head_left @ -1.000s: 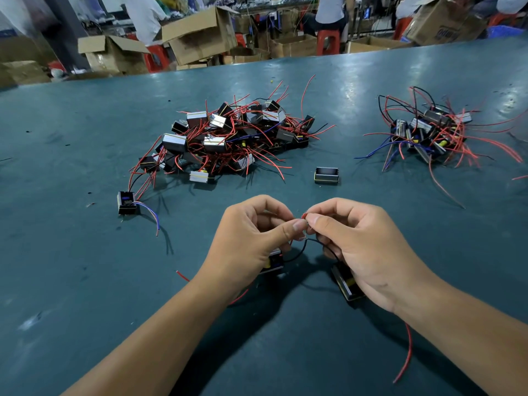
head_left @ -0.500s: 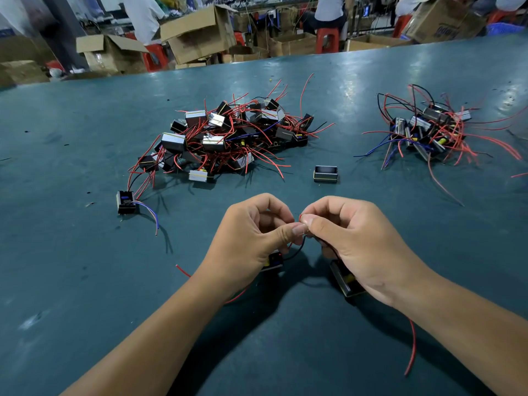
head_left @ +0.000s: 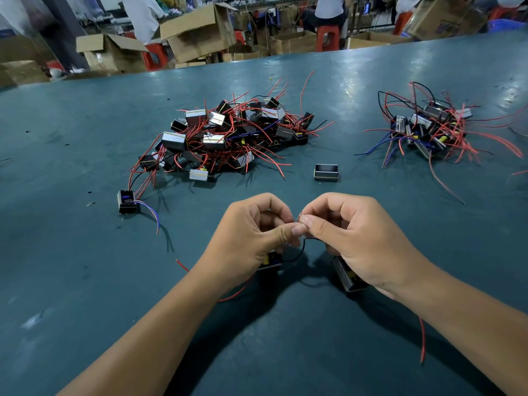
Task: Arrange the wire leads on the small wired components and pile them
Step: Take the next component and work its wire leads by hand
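My left hand (head_left: 251, 232) and my right hand (head_left: 354, 238) meet thumb to thumb over the near middle of the teal table (head_left: 85, 281), both pinching wire ends between thumb and forefinger. A thin black lead (head_left: 300, 252) loops down below the pinch. Under my left hand a small black component (head_left: 270, 262) shows partly; under my right palm lies another component (head_left: 347, 277). A large pile of wired components (head_left: 228, 135) with red leads sits at centre left, and a smaller pile (head_left: 428, 130) at the far right.
A lone component with a blue lead (head_left: 127, 201) lies left of the hands. A bare black component (head_left: 326, 172) sits between the piles. Loose red wires (head_left: 422, 338) trail under my forearms. Cardboard boxes (head_left: 197, 32) and seated people lie beyond the table's far edge.
Both hands have stayed together at the pinch, with only small finger shifts. The black lead's loop has tightened slightly. The piles have not moved.
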`<state>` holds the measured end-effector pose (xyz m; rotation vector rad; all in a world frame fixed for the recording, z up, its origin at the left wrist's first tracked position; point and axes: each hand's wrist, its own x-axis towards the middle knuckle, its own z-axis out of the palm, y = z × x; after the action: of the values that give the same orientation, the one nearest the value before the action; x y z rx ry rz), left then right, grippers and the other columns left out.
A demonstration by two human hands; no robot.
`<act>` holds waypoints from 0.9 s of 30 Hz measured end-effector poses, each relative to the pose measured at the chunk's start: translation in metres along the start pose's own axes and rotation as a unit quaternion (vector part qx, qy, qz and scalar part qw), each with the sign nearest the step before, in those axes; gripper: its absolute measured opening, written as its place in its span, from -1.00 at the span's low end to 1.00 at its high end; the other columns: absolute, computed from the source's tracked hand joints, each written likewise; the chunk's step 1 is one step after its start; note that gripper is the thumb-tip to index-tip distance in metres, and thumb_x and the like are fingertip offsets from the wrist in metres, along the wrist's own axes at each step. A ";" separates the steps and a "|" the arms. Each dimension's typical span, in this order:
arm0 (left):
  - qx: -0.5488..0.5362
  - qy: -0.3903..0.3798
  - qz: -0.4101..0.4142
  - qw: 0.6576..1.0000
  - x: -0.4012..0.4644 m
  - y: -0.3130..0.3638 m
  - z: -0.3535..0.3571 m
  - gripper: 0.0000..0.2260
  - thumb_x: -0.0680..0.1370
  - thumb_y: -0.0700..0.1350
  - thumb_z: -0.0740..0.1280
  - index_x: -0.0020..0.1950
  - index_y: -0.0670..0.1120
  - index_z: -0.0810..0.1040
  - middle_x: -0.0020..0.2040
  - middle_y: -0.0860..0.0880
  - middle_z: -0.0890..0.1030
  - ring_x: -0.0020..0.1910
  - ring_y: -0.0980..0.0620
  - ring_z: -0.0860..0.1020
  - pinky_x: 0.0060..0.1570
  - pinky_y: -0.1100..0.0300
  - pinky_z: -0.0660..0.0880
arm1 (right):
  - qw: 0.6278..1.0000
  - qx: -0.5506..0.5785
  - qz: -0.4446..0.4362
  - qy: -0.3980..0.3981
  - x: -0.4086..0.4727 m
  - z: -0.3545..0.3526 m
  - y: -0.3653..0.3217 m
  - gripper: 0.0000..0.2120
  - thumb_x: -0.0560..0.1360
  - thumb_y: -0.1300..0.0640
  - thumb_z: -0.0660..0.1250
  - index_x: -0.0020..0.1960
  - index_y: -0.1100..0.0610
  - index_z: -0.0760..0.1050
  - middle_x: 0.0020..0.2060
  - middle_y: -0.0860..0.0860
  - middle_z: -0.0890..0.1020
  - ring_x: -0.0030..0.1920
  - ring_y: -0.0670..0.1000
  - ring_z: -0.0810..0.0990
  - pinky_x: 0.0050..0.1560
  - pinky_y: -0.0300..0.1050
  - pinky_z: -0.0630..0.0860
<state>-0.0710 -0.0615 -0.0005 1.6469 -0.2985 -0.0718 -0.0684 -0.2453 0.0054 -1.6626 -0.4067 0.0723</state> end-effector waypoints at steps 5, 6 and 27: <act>-0.005 -0.013 -0.003 1.000 -0.001 0.001 0.000 -0.82 0.42 -0.06 0.51 -0.12 -0.11 0.57 -0.32 0.01 0.66 -0.37 0.08 0.53 -0.30 0.28 0.50 | 0.999 -0.020 -0.002 0.025 0.000 0.001 0.001 -0.89 0.53 0.24 0.39 -0.16 0.12 0.61 -0.41 -0.11 0.59 -0.47 -0.21 0.44 -0.42 -0.46 0.31; -0.006 -0.017 -0.003 1.000 -0.001 0.002 0.000 -0.83 0.43 -0.06 0.50 -0.12 -0.10 0.58 -0.31 0.00 0.66 -0.36 0.08 0.53 -0.29 0.28 0.51 | 0.999 -0.025 -0.003 0.027 0.000 0.001 0.001 -0.89 0.53 0.23 0.39 -0.16 0.11 0.61 -0.41 -0.10 0.60 -0.47 -0.21 0.43 -0.42 -0.46 0.31; -0.024 0.014 -0.009 1.000 -0.001 0.003 -0.001 -0.81 0.41 -0.08 0.50 -0.12 -0.14 0.56 -0.31 -0.04 0.68 -0.37 0.10 0.57 -0.33 0.32 0.51 | 1.000 0.003 0.019 0.024 -0.001 0.003 -0.001 -0.86 0.57 0.28 0.32 -0.08 0.15 0.65 -0.39 -0.12 0.62 -0.46 -0.22 0.49 -0.39 -0.47 0.34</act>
<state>-0.0721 -0.0610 0.0028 1.6022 -0.2586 -0.0685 -0.0705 -0.2429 0.0057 -1.6632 -0.3386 0.0626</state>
